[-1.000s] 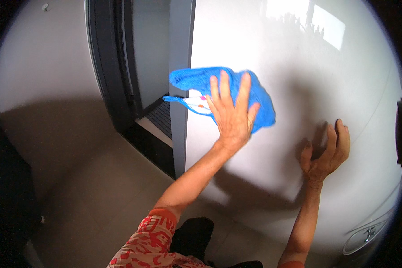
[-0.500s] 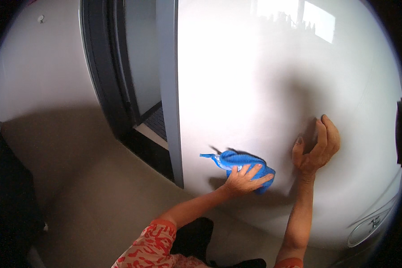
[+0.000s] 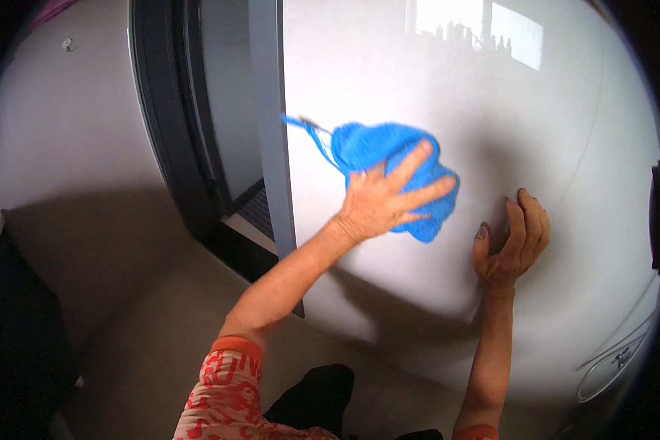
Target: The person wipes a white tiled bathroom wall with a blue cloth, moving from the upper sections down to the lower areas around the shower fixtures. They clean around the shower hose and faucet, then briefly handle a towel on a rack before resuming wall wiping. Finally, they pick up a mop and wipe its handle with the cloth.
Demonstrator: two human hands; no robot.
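Head view, looking down along both forearms. Nearest the lower edge are the person's patterned orange-red sleeve [image 3: 224, 389] and a dark shape below it, over a beige floor [image 3: 147, 345].

From the sleeve the bare left forearm runs up and right to the left hand [image 3: 378, 205], which lies flat against a large pale grey door panel [image 3: 433, 95]. Its fingers [image 3: 411, 163] are spread wide and press a blue cloth [image 3: 392, 169] onto the panel; the cloth lies bunched under and above the palm, near the panel's left edge, with a thin blue strand trailing off to the upper left. The cloth and fingertips are blurred.

Just to the right, apart from the cloth, the right hand [image 3: 512, 246] rests on the same panel with nothing in it. Its fingers are close together and lightly curled, tips against the surface, thumb held out to the left. A soft shadow of the arms falls on the panel below both hands.

Left of the panel's grey edge [image 3: 271, 147] is a dark door frame [image 3: 169, 139] with a narrow opening and a grating at its foot. Farther left, a pale wall [image 3: 59, 132]. High on the panel, a bright window reflection [image 3: 484, 29].
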